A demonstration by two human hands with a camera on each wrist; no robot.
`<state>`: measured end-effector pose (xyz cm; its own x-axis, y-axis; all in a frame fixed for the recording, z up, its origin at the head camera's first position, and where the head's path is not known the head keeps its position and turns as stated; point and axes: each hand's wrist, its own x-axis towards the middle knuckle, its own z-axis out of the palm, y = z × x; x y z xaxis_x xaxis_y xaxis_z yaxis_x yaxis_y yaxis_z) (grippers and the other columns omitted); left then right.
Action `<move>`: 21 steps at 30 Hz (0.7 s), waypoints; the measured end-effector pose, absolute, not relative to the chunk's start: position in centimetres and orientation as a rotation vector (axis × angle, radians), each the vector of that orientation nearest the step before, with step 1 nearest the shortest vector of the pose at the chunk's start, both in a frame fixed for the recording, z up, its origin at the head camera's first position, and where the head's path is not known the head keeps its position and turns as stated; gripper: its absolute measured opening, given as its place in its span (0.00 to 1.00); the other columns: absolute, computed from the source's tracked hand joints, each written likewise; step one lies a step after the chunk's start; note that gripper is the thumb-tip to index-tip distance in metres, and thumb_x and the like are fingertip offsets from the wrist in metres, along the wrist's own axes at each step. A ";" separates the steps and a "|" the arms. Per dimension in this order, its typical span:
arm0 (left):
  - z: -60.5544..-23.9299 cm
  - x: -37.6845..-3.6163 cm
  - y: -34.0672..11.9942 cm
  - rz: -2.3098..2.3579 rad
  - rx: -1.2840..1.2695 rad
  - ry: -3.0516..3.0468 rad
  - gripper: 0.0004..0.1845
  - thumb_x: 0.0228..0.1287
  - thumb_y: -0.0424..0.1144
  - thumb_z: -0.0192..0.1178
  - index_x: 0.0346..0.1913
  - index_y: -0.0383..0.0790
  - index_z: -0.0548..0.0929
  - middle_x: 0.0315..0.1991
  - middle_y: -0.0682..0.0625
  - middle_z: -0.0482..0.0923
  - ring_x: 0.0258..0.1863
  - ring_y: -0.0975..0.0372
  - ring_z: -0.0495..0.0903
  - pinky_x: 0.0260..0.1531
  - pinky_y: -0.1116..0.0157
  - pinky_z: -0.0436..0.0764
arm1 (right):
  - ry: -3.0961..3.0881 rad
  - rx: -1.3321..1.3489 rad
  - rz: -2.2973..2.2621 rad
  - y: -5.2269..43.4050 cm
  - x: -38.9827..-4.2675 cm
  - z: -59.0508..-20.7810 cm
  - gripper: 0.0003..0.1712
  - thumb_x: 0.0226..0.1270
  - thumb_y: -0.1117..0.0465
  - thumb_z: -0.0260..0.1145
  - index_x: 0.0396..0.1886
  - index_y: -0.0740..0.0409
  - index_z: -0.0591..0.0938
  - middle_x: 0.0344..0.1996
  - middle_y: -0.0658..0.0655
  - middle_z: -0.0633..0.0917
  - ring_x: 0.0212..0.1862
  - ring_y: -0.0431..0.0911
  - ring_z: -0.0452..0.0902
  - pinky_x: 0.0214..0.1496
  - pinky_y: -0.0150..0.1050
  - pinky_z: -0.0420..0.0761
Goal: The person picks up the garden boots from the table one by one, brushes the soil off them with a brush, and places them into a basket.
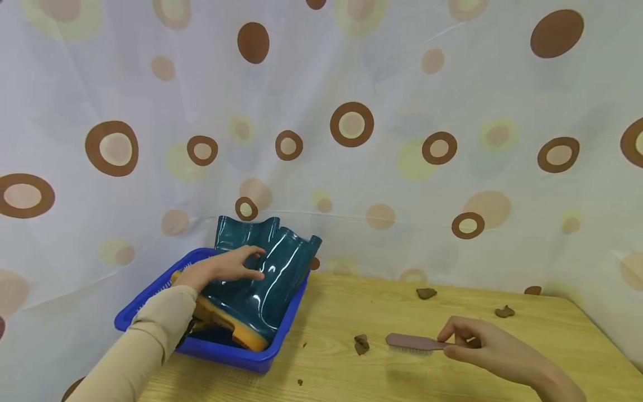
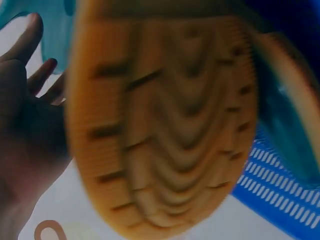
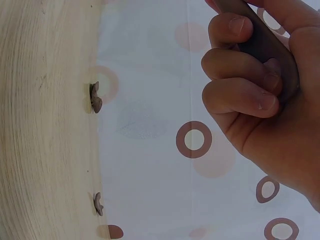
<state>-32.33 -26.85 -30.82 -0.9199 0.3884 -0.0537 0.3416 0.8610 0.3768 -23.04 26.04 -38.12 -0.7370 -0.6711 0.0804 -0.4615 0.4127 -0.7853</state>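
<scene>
A pair of shiny teal rubber boots [image 1: 284,271] with orange soles [image 2: 165,130] lies in a blue plastic basket [image 1: 221,352], their shafts leaning up at the back. Over the boots is my left hand [image 1: 226,267], fingers spread and partly extended, gripping nothing; whether it touches a shaft I cannot tell. One treaded sole fills the middle of the left wrist view. My right hand [image 1: 494,349] grips the handle of a mauve brush [image 1: 412,341], held above the table with its pale bristles downward. In the right wrist view its fingers [image 3: 240,95] curl round the handle.
On the wooden table [image 1: 346,312] lie brown clumps: one [image 1: 361,344] left of the brush, others [image 1: 426,293] [image 1: 504,311] towards the back. Small brown crumbs [image 1: 300,382] lie near the basket. A white curtain [image 1: 382,184] with brown circles hangs behind.
</scene>
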 end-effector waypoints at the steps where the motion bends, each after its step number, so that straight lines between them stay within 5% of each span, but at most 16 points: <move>1: -31.4 -32.3 -27.0 0.542 0.578 2.898 0.38 0.68 0.50 0.63 0.74 0.37 0.62 0.69 0.33 0.63 0.64 0.40 0.70 0.63 0.41 0.72 | 2.440 -0.983 -1.224 26.1 -23.0 -38.1 0.10 0.78 0.61 0.54 0.51 0.57 0.78 0.26 0.46 0.71 0.31 0.39 0.74 0.37 0.32 0.76; 6: -32.8 -32.1 -27.5 0.487 0.592 2.917 0.37 0.67 0.50 0.64 0.74 0.42 0.64 0.72 0.36 0.56 0.65 0.41 0.69 0.65 0.39 0.69 | 2.539 -0.941 -1.209 26.6 -23.0 -38.0 0.10 0.78 0.58 0.56 0.51 0.54 0.78 0.25 0.46 0.72 0.31 0.40 0.76 0.35 0.32 0.73; 14: -32.2 -31.0 -24.5 0.288 0.664 3.113 0.32 0.69 0.50 0.62 0.72 0.45 0.68 0.69 0.40 0.67 0.66 0.46 0.72 0.64 0.43 0.73 | 2.591 -0.778 -1.185 27.4 -23.8 -38.9 0.18 0.81 0.55 0.51 0.57 0.64 0.74 0.20 0.46 0.71 0.18 0.35 0.61 0.17 0.34 0.68; 21: -32.7 -30.2 -21.2 0.256 0.757 3.176 0.30 0.69 0.50 0.61 0.70 0.47 0.70 0.68 0.44 0.70 0.64 0.50 0.74 0.64 0.46 0.74 | 2.562 -0.550 -1.164 28.0 -25.0 -40.8 0.21 0.80 0.53 0.51 0.58 0.68 0.68 0.18 0.51 0.72 0.15 0.38 0.60 0.15 0.34 0.70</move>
<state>-30.17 -21.20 -32.71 -0.8848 0.4358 0.1649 0.4566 0.8815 0.1204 -25.04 28.02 -40.82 -0.8905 -0.4462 -0.0891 -0.2263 0.6042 -0.7640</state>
